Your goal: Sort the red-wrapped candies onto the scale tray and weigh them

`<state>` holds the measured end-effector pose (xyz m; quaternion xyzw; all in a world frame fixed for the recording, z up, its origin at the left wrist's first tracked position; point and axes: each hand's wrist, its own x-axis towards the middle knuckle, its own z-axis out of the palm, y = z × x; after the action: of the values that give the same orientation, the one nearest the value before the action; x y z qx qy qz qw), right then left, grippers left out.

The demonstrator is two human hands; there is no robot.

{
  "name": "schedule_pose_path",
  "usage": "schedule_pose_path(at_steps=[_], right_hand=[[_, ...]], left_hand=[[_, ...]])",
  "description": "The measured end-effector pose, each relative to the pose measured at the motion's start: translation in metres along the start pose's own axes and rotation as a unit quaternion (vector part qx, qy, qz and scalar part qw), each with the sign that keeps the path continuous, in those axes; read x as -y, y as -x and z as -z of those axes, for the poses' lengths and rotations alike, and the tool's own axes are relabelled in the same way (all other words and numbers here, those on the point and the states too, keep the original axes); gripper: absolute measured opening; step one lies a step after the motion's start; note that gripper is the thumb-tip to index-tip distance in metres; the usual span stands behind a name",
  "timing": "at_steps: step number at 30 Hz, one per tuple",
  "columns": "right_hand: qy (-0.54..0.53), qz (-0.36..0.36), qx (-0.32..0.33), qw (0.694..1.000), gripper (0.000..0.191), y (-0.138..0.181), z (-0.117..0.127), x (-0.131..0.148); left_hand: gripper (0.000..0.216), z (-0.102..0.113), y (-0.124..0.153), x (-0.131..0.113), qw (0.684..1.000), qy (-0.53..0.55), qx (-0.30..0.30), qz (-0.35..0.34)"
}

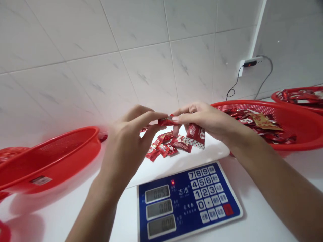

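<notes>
Above the white pan (214, 153) of a digital scale (186, 201), my two hands meet at a small red wrapped candy (166, 121). My left hand (128, 134) pinches its left end between thumb and fingers. At the other end, the thumb and fingers of my right hand (204, 119) are closed on the same candy. A second red packet (196, 134) with a white dotted edge hangs below my right palm, apparently held by the curled fingers, which are partly hidden. Several red wrapped candies (165, 148) lie in a loose pile on the pan beneath.
On the right stands a red basket (308, 126) with many wrapped candies, and another filled basket (277, 97) sits behind it. A large red basket (83, 148) is at the left. Behind the table rises a tiled wall (143, 67) with a plugged-in charger (249, 64) and cable.
</notes>
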<state>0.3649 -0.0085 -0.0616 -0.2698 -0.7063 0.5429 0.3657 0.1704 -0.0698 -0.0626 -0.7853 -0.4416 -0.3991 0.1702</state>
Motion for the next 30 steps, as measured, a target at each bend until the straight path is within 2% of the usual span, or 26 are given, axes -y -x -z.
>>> schedule_pose_path(at_steps=[2, 3, 6, 8, 11, 15, 19, 22, 25, 27, 30], right_hand=[[0.019, 0.001, 0.011, 1.0, 0.023, 0.0, 0.002, 0.0], [0.031, 0.004, 0.013, 0.999, 0.027, 0.0, 0.003, -0.001], [0.059, 0.006, 0.038, 0.998, 0.033, 0.001, 0.003, 0.0], [0.083, 0.005, 0.037, 0.996, 0.028, 0.002, 0.002, 0.0], [0.14, 0.001, 0.003, 0.99, 0.018, 0.001, 0.0, 0.001], [0.182, -0.002, 0.017, 0.983, 0.015, -0.002, 0.001, -0.002], [0.191, -0.025, 0.034, 0.981, 0.019, -0.008, 0.002, -0.008], [0.188, -0.048, -0.015, 0.981, 0.018, -0.013, 0.003, -0.014], [0.119, -0.055, -0.083, 0.988, 0.018, -0.016, 0.007, -0.015], [0.025, -0.059, -0.111, 0.992, 0.018, -0.016, 0.01, -0.012], [-0.104, -0.071, -0.108, 0.986, 0.021, -0.009, 0.01, -0.003]], left_hand=[[0.016, -0.001, -0.001, 0.002, 1.0, 0.006, -0.019, 0.018], [0.016, -0.001, -0.002, 0.003, 0.999, 0.021, -0.01, 0.043], [0.025, 0.001, -0.004, 0.006, 0.984, 0.081, 0.058, 0.145], [0.033, 0.004, -0.004, 0.007, 0.969, 0.119, 0.105, 0.189], [0.036, 0.005, -0.003, 0.011, 0.955, 0.153, 0.163, 0.194], [0.035, 0.002, -0.002, 0.017, 0.959, 0.131, 0.189, 0.165], [0.035, -0.005, -0.003, 0.019, 0.964, 0.093, 0.186, 0.164], [0.032, -0.009, -0.004, 0.02, 0.966, 0.052, 0.146, 0.208], [0.033, -0.012, -0.004, 0.025, 0.963, 0.018, 0.107, 0.247], [0.035, -0.015, -0.003, 0.031, 0.959, 0.021, 0.134, 0.249], [0.038, -0.016, 0.0, 0.038, 0.956, 0.014, 0.174, 0.234]])
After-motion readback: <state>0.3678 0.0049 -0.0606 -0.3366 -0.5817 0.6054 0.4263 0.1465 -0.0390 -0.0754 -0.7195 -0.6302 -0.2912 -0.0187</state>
